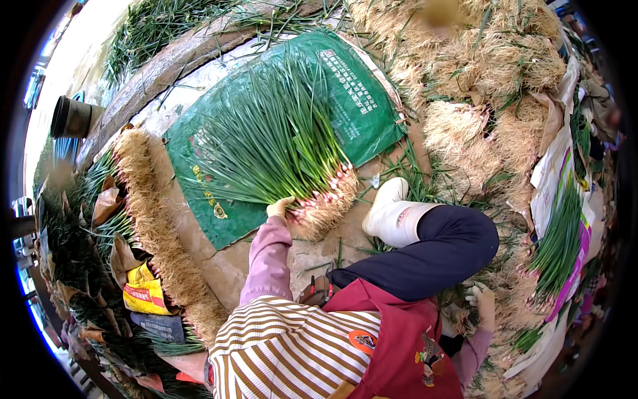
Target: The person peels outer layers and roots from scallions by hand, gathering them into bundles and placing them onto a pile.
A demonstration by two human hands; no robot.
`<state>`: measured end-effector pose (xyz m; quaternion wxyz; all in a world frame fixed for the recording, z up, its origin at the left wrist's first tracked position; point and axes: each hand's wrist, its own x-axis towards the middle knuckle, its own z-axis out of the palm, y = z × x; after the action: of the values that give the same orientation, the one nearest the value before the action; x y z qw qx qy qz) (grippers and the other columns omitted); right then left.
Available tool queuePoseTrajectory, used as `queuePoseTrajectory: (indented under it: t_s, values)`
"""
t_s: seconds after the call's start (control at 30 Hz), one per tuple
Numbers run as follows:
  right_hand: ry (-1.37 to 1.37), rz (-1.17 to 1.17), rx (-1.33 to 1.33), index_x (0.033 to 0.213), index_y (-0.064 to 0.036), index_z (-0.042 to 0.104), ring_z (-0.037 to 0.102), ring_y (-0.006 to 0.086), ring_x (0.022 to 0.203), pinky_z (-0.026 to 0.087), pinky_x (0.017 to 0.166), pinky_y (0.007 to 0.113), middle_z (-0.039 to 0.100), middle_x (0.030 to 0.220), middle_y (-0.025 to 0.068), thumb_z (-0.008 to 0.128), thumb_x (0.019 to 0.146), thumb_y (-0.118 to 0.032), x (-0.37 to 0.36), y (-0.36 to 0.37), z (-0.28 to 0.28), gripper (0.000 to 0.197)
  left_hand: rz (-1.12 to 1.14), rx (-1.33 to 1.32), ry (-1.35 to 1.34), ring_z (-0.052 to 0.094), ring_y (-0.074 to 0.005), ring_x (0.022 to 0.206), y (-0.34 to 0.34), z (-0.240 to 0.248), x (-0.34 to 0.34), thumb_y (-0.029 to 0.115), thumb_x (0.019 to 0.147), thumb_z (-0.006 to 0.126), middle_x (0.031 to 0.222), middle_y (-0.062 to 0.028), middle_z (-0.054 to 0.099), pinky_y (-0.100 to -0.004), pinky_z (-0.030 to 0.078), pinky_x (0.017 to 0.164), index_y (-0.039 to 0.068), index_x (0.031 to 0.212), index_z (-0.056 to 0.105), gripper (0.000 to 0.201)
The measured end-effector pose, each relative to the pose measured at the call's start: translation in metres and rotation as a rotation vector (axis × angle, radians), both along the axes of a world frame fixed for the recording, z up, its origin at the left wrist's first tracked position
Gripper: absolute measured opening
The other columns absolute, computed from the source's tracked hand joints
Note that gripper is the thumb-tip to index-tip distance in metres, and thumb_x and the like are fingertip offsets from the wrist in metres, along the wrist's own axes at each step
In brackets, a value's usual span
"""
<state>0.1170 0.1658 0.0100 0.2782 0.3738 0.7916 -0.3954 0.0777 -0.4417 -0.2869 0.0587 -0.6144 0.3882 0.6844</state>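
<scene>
In the head view, we saw a fan of onions [289,146] on one green sack [369,116]. The leaves [266,126] were long and green, the bulbs [337,178] small, white and pink, and the roots [324,218] pale and hairy. There were too many onions for us to count. Our left hand [280,207] touched them by the bulbs, but we could not tell how tight its grip was. Our right hand [482,300] was near a root pile [518,153], and we could not tell if it held anything. We counted one white boot [397,218], one black bucket [71,117] and one yellow bag [146,291].
</scene>
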Motion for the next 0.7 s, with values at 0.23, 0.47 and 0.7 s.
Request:
queuePoseTrajectory:
  t_s: [0.23, 0.47, 0.7]
  values:
    - [-0.011, 0.022, -0.099, 0.125, 0.0027, 0.052, 0.061, 0.0123, 0.068, 0.047, 0.062, 0.023, 0.064, 0.093, 0.0076, 0.057, 0.087, -0.017, -0.001, -0.039, -0.002, 0.043, -0.055, -1.045, -0.71, 0.064, -0.0305, 0.08, -0.014, -0.133, 0.007, 0.009, 0.067, 0.07, 0.095, -0.017, 0.065, -0.0487, 0.049, 0.076, 0.006, 0.111, 0.055, 0.046]
    - [0.142, 0.148, 0.087, 0.11, 0.0035, 0.061, 0.061, 0.0153, 0.069, 0.048, 0.065, 0.029, 0.067, 0.086, 0.01, 0.059, 0.087, -0.022, 0.0, -0.023, 0.011, 0.034, -0.366, -0.49, -0.243, 0.061, -0.0244, 0.084, -0.016, -0.067, -0.026, 0.034, 0.052, 0.089, 0.116, -0.0213, 0.054, -0.0322, 0.054, 0.075, -0.005, 0.137, 0.014, 0.12]
    - [0.584, -0.337, 0.555, 0.108, -0.0024, 0.063, 0.058, 0.0141, 0.063, 0.049, 0.058, 0.031, 0.066, 0.085, 0.0091, 0.047, 0.095, -0.014, -0.017, 0.025, 0.071, 0.024, -0.331, -0.001, -0.03, 0.056, -0.0283, 0.074, -0.057, -0.07, -0.033, 0.012, 0.062, 0.065, 0.089, -0.0153, 0.061, -0.0422, 0.048, 0.067, -0.005, 0.097, 0.061, 0.039]
